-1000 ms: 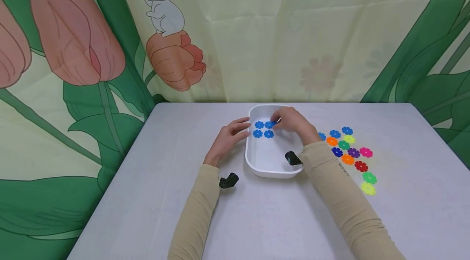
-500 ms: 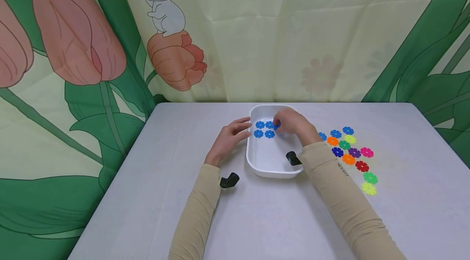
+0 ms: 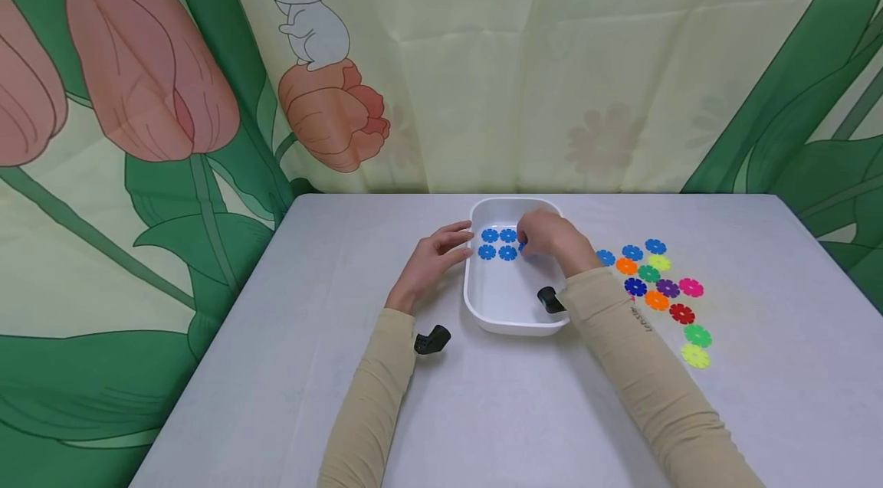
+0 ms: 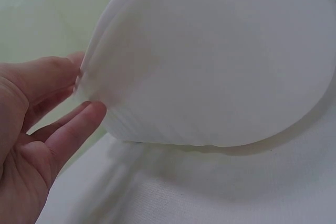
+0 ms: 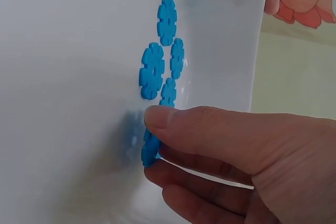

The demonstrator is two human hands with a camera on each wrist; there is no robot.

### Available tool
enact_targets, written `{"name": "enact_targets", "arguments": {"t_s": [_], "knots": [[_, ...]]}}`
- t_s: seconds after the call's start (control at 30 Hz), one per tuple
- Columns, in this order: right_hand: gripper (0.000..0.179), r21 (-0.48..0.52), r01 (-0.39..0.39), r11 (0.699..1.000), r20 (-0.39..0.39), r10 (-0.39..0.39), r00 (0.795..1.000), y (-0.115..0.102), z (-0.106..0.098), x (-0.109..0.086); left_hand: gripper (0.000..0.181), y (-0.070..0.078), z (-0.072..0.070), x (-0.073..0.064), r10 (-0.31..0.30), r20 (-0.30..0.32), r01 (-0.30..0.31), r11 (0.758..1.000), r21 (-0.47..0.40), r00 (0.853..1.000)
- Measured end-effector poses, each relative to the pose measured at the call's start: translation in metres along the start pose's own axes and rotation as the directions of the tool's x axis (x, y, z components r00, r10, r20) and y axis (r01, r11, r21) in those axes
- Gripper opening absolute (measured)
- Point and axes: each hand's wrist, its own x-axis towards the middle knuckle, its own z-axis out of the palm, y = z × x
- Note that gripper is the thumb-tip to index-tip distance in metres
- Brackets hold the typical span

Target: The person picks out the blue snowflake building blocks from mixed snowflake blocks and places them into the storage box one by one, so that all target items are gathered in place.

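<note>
A white tray [image 3: 507, 296] stands near the far edge of the table, with several blue flower-shaped discs [image 3: 507, 253] lying flat in its far left part. My right hand [image 3: 548, 239] reaches into the tray beside them. In the right wrist view, its thumb and fingers pinch another blue flower-shaped disc [image 5: 150, 150], partly covered by the thumb and held on edge close to the tray floor. My left hand [image 3: 431, 262] is at the tray's left side. Its extended fingertips [image 4: 97, 109] touch the outer wall and rim in the left wrist view.
Right of the tray, loose flower-shaped discs lie spread on the table: orange discs [image 3: 657, 300], a purple disc [image 3: 667, 288], a red disc [image 3: 682, 313], yellow discs [image 3: 695, 355] and more blue ones [image 3: 631, 252]. A printed curtain [image 3: 497, 90] hangs behind the table.
My right hand has shifted slightly right and lower inside the tray with the pinched blue disc, away from the other blue discs. The left hand stays at the tray's side.
</note>
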Motion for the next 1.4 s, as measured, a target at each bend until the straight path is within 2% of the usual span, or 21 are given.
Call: {"name": "enact_targets", "arguments": {"t_s": [0.47, 0.8, 1.4], "knots": [[0.019, 0.008, -0.062, 0.998, 0.021, 0.062, 0.998, -0.0055, 0.002, -0.0027, 0.036, 0.0003, 0.0, -0.0007, 0.004, 0.001, -0.004, 1.0, 0.013, 1.0], [0.014, -0.033, -0.042, 0.999, 0.015, 0.043, 0.999, -0.0047, 0.0034, -0.0011, 0.037, -0.0006, -0.0002, -0.0003, 0.001, 0.005, -0.002, 1.0, 0.006, 1.0], [0.012, -0.017, -0.056, 0.998, 0.019, 0.057, 0.998, -0.0054, 0.0037, -0.0017, 0.036, -0.0016, -0.0001, -0.0004, 0.0, 0.001, 0.0, 1.0, 0.018, 1.0]]}}
